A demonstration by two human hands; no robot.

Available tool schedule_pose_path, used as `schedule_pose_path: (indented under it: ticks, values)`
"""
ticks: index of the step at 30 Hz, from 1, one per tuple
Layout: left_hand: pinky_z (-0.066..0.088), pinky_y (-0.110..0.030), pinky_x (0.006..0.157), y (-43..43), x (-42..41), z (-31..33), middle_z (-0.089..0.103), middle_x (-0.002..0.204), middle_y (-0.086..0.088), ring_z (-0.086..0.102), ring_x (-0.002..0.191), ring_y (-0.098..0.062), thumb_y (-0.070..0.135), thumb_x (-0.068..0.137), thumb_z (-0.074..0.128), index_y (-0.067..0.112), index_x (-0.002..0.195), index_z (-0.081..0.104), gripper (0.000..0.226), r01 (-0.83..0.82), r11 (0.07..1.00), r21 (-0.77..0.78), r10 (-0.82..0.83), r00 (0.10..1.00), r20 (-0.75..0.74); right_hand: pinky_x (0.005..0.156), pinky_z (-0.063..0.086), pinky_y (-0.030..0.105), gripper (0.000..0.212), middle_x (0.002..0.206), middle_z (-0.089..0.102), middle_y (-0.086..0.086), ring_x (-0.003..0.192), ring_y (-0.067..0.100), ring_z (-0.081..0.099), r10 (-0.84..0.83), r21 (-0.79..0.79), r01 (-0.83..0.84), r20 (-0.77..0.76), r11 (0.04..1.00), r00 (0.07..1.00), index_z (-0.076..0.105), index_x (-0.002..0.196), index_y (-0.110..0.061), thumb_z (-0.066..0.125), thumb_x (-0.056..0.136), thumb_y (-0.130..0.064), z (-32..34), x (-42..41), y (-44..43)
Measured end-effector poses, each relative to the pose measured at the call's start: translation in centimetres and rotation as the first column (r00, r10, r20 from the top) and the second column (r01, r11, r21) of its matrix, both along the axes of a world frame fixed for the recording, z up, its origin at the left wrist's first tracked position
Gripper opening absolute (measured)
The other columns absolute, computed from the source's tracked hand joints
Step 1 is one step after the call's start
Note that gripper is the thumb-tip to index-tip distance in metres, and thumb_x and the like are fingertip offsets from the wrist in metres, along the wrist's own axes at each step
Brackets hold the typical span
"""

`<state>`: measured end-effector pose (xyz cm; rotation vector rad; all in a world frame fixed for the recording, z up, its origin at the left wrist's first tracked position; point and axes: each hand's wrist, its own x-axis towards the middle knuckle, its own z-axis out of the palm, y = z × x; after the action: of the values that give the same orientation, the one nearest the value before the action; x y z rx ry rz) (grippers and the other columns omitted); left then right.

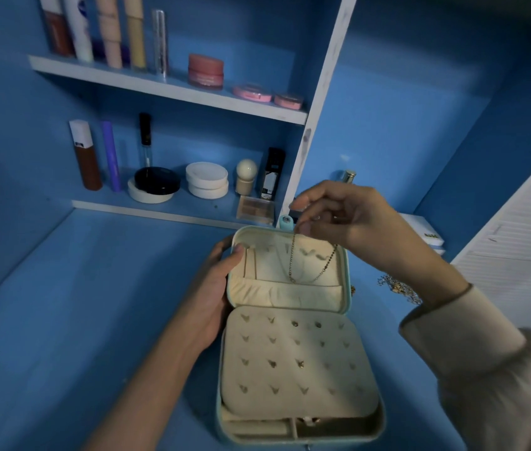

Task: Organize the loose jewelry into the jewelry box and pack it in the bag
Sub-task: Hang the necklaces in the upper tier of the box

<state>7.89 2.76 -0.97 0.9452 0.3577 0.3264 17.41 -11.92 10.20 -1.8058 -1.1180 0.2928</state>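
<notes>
A teal jewelry box (347,278) with cream lining stands open on the blue surface, lid upright. My left hand (217,288) grips the lid's left edge, thumb on the inside. My right hand (342,216) pinches a thin gold chain (311,266) that hangs in a loop in front of the lid's hooks. Another gold chain (251,265) hangs at the lid's left. The cream earring panel (296,362) below carries a few small studs. Loose jewelry (397,288) lies on the surface to the right of the box, partly behind my right wrist.
White shelves (173,89) at the back hold bottles, tubes, jars and compacts. An eyeshadow palette (255,207) lies just behind the box. A white box (427,232) sits at the right, beside a white slatted panel (518,255).
</notes>
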Motion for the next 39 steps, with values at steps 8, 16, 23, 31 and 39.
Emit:
schedule_pose_path:
  ticks: [8, 16, 23, 31, 39]
  values:
    - [0.055, -0.024, 0.060, 0.0, -0.1, 0.0, 0.072, 0.103, -0.003, 0.070, 0.083, -0.012, 0.023, 0.094, 0.052, 0.020, 0.126, 0.054, 0.032, 0.008, 1.000, -0.006, -0.008, 1.000, 0.013, 0.063, 0.047, 0.020, 0.025, 0.074, 0.071, -0.005, 0.064, 0.007, 0.059, 0.028, -0.152, -0.001, 0.179, 0.988, 0.983, 0.064, 0.090, -0.024, 0.068, 0.081, -0.002, -1.0, 0.9, 3.1]
    - [0.055, -0.026, 0.065, 0.0, -0.1, -0.1, 0.073, 0.101, -0.003, 0.071, 0.087, -0.015, 0.022, 0.094, 0.052, 0.021, 0.126, 0.053, 0.033, 0.011, 1.000, 0.003, -0.011, 1.000, 0.019, 0.059, 0.036, 0.009, 0.026, 0.077, 0.065, -0.001, 0.054, -0.008, 0.049, 0.105, -0.294, 0.072, 0.546, 0.953, 0.831, 0.066, 0.098, -0.013, 0.057, 0.080, 0.004, -2.7, 1.0, 4.7]
    - [0.054, -0.027, 0.067, 0.0, -0.1, -0.1, 0.073, 0.100, -0.003, 0.071, 0.088, -0.016, 0.022, 0.095, 0.051, 0.021, 0.127, 0.053, 0.032, 0.011, 1.000, 0.002, -0.011, 1.000, 0.020, 0.074, 0.052, 0.037, 0.028, 0.083, 0.069, 0.007, 0.078, 0.022, 0.064, 0.122, -0.295, 0.100, 0.646, 0.950, 0.753, 0.066, 0.097, -0.007, 0.051, 0.079, 0.009, -4.0, 0.9, 4.3]
    - [0.053, -0.029, 0.068, 0.0, 0.0, -0.1, 0.074, 0.096, -0.001, 0.071, 0.085, -0.015, 0.022, 0.095, 0.051, 0.022, 0.125, 0.054, 0.030, 0.005, 1.000, 0.019, -0.006, 1.000, 0.012, 0.062, 0.040, 0.016, 0.030, 0.091, 0.065, 0.004, 0.055, -0.006, 0.049, 0.110, -0.327, 0.096, 0.556, 0.940, 0.824, 0.062, 0.109, -0.011, 0.055, 0.084, 0.003, -4.6, 0.4, 2.9]
    - [0.052, -0.031, 0.070, 0.0, -0.1, 0.0, 0.070, 0.104, -0.006, 0.067, 0.091, -0.019, 0.023, 0.095, 0.050, 0.022, 0.123, 0.055, 0.028, -0.004, 1.000, 0.029, 0.003, 1.000, 0.007, 0.062, 0.040, 0.012, 0.018, 0.083, 0.058, -0.004, 0.067, 0.004, 0.051, -0.025, -0.202, 0.163, 0.554, 0.966, 0.832, 0.064, 0.100, -0.016, 0.065, 0.084, -0.008, -5.7, -0.3, 0.0]
